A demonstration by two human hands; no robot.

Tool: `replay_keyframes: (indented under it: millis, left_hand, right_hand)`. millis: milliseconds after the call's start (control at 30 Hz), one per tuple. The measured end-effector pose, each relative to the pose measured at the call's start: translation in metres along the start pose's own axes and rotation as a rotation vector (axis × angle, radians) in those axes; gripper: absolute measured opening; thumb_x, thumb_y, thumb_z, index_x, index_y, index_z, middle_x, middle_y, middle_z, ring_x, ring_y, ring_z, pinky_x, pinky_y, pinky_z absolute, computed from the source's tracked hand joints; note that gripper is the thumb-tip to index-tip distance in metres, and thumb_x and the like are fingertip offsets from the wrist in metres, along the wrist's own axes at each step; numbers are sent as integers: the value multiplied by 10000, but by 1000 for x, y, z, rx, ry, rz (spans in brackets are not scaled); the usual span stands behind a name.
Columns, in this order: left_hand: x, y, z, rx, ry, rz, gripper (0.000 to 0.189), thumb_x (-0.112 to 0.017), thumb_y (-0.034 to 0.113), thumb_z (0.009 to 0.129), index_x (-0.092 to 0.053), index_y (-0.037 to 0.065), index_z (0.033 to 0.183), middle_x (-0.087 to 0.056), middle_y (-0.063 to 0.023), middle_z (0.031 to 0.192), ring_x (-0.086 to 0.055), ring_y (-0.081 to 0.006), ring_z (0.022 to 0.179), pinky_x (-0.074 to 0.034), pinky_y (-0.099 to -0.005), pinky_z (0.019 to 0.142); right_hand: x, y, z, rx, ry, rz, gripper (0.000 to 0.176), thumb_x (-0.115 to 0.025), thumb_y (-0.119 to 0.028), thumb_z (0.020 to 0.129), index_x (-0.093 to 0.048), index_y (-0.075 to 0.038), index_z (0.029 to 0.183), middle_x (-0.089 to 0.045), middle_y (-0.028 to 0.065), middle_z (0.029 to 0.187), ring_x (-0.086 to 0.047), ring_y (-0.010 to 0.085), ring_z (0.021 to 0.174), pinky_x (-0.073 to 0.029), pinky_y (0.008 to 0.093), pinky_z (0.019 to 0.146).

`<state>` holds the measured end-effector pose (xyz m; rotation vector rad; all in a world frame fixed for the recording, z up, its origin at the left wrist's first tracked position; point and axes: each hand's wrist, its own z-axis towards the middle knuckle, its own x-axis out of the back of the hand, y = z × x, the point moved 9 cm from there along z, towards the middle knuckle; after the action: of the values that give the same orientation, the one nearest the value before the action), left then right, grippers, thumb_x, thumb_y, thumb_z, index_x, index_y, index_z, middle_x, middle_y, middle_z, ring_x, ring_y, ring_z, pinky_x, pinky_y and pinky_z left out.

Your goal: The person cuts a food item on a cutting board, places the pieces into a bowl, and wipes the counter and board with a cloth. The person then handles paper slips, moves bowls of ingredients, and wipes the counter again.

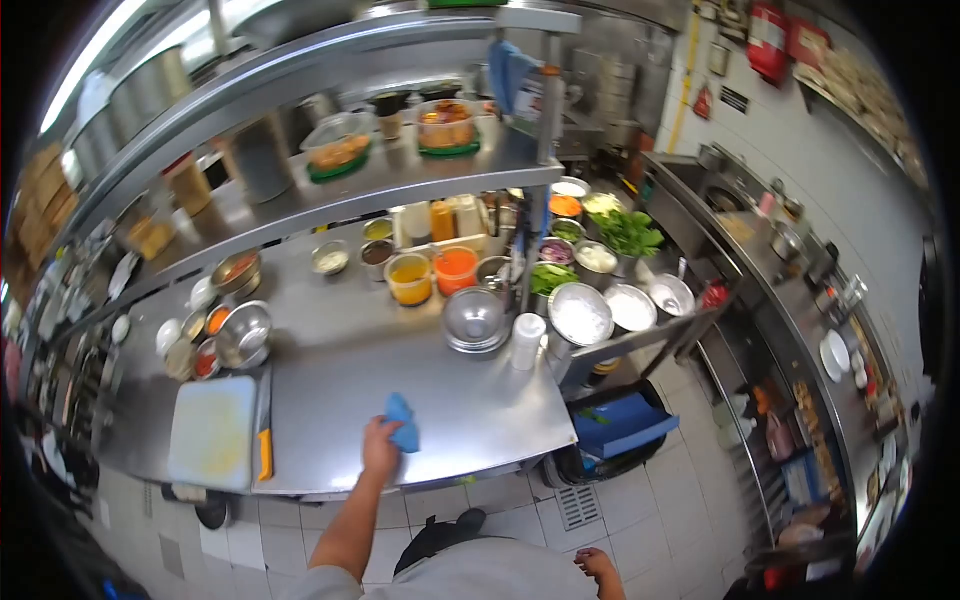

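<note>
My left hand (381, 447) is closed on a blue cloth (402, 424), which lies against the steel worktop (330, 430) near its front edge. Beside my body, low on the right, hangs my right hand (597, 564). Its fingers are loosely bent and apart, with nothing visible in them. To the left of the cloth, a knife with an orange handle (265, 455) lies along the right side of a stained white cutting board (213, 432). Stacked metal bowls (475, 320) and a white squeeze bottle (527, 342) stand farther back on the right.
Tubs of yellow sauce (409, 280) and orange sauce (456, 270) stand below a steel shelf (380, 205). More bowls (244, 335) sit back left. Metal containers (581, 314) and leafy greens (627, 235) line the right side. A black bin (610, 440) with a blue tray stands beside the worktop.
</note>
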<state>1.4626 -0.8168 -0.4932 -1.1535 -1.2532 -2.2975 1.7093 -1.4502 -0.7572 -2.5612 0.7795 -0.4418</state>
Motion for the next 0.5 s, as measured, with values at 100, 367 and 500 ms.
replay_keyframes:
  millis: [100,367,500]
  left_hand:
    - [93,-79,-54,178,137,143,570,-558,-119,723,-764,163,1173,-613,-224,1328,-582,-442,1206,-490,-487,1063]
    - [120,-189,-302,528,-6,200,459,-619,-10,796,-760,142,1205,-672,-253,1242,-660,-437,1096,-553,-483,970]
    - [28,-148,-518,980,-1174,-62,491,-767,247,812,-742,155,1293,-782,-140,1195,-746,-307,1107,-586,-463,903]
  right_hand:
    - [38,-30,32,4,26,-39,217,-672,-207,989,-673,-122,1189,-774,78,995,-749,229,801,-582,395,623]
    - [26,-105,80,123,-104,-205,202,-675,-253,1019,-643,-118,1166,-740,57,930,-733,220,746,-580,392,616]
    - [-48,-119,78,151,-253,-312,180,-677,-236,1020,-634,-130,1158,-741,51,916,-726,211,731,-564,392,596]
